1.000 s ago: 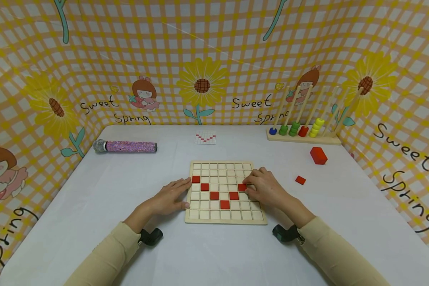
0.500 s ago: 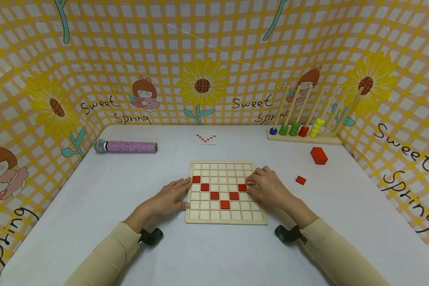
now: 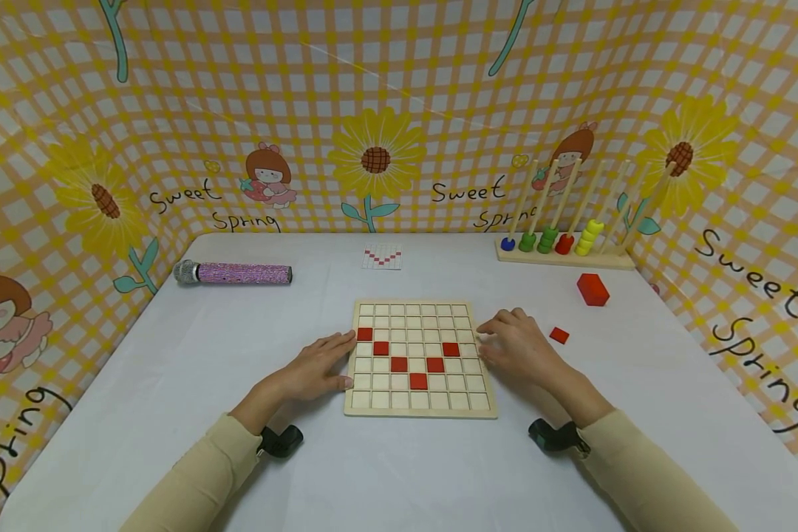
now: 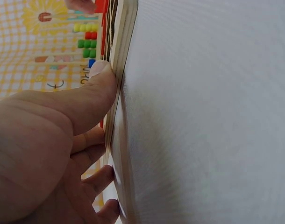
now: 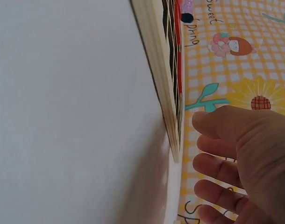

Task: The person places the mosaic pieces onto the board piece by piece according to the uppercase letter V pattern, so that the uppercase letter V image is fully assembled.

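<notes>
A pale wooden grid board (image 3: 415, 323) lies flat at mid-table. Several red square tiles sit in its cells in a V, from the leftmost tile (image 3: 365, 335) down to the lowest tile (image 3: 418, 381), then up to the right-hand tile (image 3: 451, 349). My left hand (image 3: 314, 367) rests along the board's left edge; the left wrist view has the thumb and fingertips against that edge. Just beyond the board's right edge hovers my right hand (image 3: 520, 346), fingers loosely bent and holding nothing. A loose red tile (image 3: 559, 335) lies to its right.
Behind the board is a small card (image 3: 382, 256) printed with a red V pattern. A red block (image 3: 593, 290) stands at right, before a bead rack (image 3: 565, 255) with upright pegs. A glittery microphone (image 3: 244, 273) lies back left. Patterned cloth surrounds the table.
My right hand has drawn back rightward from the right-hand red tile, leaving it in its cell and moving off the board. My left hand has stayed in place.
</notes>
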